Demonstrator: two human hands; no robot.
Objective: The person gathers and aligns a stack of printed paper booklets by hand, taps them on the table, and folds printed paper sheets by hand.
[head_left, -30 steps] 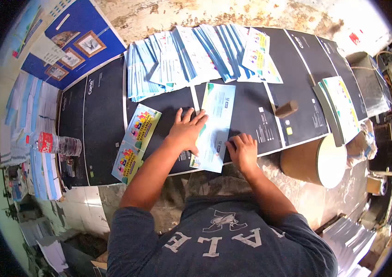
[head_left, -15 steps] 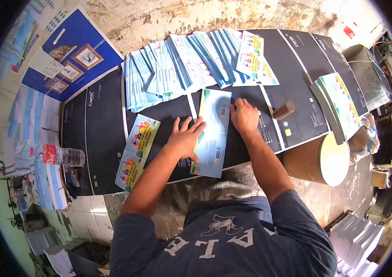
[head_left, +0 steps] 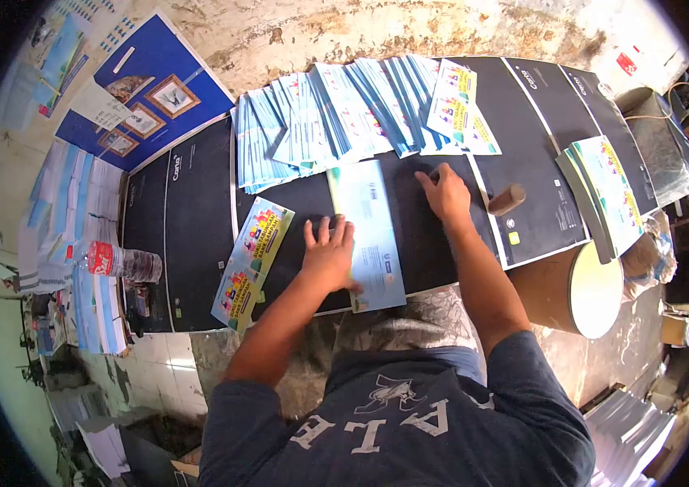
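Observation:
A long light-blue printed sheet (head_left: 375,235) lies on the black tabletop (head_left: 417,215) in front of me. My left hand (head_left: 328,258) rests flat with fingers spread, touching the sheet's left edge. To the right of the sheet, my right hand (head_left: 446,193) is off the paper, its thumb and index finger apart and nothing between them. Left of my left hand lie yellow-and-blue printed covers (head_left: 253,258). Behind the sheet, fanned stacks of printed sheets (head_left: 344,114) run along the back. A short brown cylindrical tool (head_left: 507,200) lies right of my right hand.
A pile of covers (head_left: 608,191) sits at the right edge above a round drum (head_left: 596,290). On the left stand a plastic bottle (head_left: 121,262), paper stacks (head_left: 88,211) and a blue board with framed pictures (head_left: 149,97).
My right hand has moved from low beside the sheet up along its right side, then away from its edge with finger and thumb parting. The sheet has tilted slightly. The camera view has shifted.

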